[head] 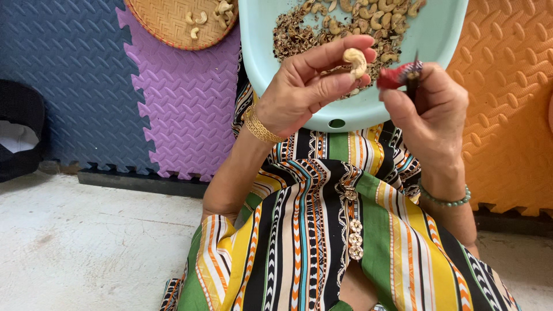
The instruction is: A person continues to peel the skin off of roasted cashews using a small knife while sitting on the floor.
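Pale and curved, a cashew (356,61) sat pinched between thumb and fingertips of the left hand (305,86), at about one o'clock from the palm, over the near rim of a mint plastic tray (259,52). The right hand (429,109) was closed around a small knife (403,76) with a red-wrapped handle. My guess — the smooth nut could slip, or the blade nick a fingertip. Flaky brown skins (296,37) littered the tray; a woven basket (167,20) lay at eleven.
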